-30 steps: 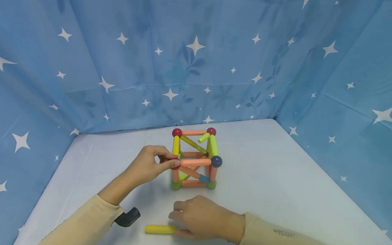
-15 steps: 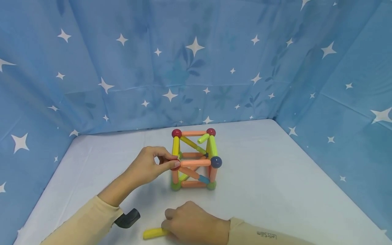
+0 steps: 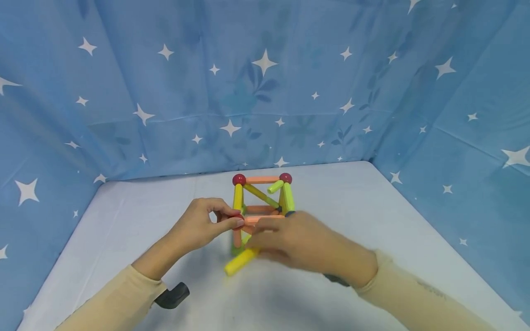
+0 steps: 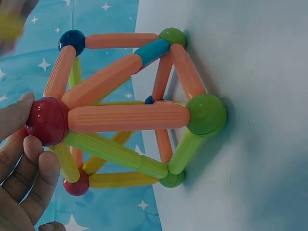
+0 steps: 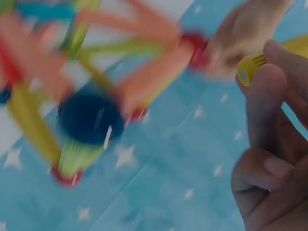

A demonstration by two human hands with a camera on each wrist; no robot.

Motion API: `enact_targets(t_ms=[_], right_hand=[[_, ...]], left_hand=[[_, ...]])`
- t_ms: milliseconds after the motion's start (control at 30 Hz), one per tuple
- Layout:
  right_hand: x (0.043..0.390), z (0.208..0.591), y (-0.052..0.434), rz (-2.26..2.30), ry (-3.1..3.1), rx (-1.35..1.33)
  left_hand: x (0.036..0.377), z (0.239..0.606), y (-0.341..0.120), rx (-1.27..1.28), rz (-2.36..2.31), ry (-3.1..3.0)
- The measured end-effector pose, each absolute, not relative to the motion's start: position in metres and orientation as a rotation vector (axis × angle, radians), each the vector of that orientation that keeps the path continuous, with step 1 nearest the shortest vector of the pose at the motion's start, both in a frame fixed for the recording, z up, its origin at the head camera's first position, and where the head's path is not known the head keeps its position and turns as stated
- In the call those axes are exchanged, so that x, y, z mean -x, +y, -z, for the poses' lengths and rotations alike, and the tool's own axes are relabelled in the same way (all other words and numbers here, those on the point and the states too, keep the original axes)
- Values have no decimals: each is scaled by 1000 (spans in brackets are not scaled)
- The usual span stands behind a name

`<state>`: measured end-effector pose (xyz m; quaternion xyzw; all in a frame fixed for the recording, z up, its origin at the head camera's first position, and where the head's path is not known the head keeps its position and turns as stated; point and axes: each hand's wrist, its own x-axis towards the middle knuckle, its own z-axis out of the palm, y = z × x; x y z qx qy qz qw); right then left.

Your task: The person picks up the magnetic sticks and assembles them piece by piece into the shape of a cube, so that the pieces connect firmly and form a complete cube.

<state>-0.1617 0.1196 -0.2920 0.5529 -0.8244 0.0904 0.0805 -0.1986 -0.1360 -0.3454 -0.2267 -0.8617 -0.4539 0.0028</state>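
Right hand (image 3: 298, 241) has come up off the table since half a sec ago, carrying the yellow rod (image 3: 241, 261) from the near edge to the front of the frame (image 3: 261, 211); rod now tilts, its free end pointing to about 8 o'clock, other end pinched in the fingers. Wrist view is blurred, but shows thumb and fingers (image 5: 262, 103) curled round the rod's ribbed end (image 5: 250, 72), w/ the frame's blue ball (image 5: 89, 118) at 9 o'clock of it. Left hand (image 3: 203, 225) hasn't shifted: thumb and forefinger pinch the red ball (image 4: 46, 120) at the frame's upper front left corner, other fingers loosely curled below. Frame stands on the white table (image 3: 372, 211) near centre, green balls (image 4: 206, 114) at its base touching the surface, orange, yellow and green rods joining them, two more red balls (image 3: 239, 179) on top at the back. Right hand covers the frame's front right. Blue starred cloth (image 3: 265, 82) walls the table at 9, 12 and 3 o'clock. Black wrist mount (image 3: 171, 294) shows under the left sleeve.
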Motion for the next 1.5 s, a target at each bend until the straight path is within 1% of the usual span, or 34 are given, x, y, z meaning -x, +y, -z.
enact_targets(t_ms=[133, 267, 367, 467, 667, 1033, 1167, 1367, 1500], right_hand=[[194, 270, 133, -315, -2500, -1463], [226, 265, 136, -315, -2631, -1321], [246, 270, 133, -276, -2689, -1307], [257, 278, 130, -227, -2703, -1337], [261, 291, 124, -122, -2677, -1385], [261, 296, 125, -98, -2626, -1376], [258, 292, 125, -265, -2636, -1331], [248, 282, 123, -745, -2653, -1309], [243, 280, 124, -800, -2698, -1321]], left_hand=[[199, 345, -136, 711, 1418, -2710], [198, 345, -136, 707, 1412, -2706], [197, 345, -136, 692, 1413, -2711], [196, 344, -135, 689, 1415, -2713], [195, 344, -135, 699, 1415, -2706], [198, 345, -135, 703, 1417, -2707], [198, 344, -135, 708, 1420, -2705], [198, 345, -135, 715, 1416, -2689], [198, 345, -135, 717, 1422, -2685]])
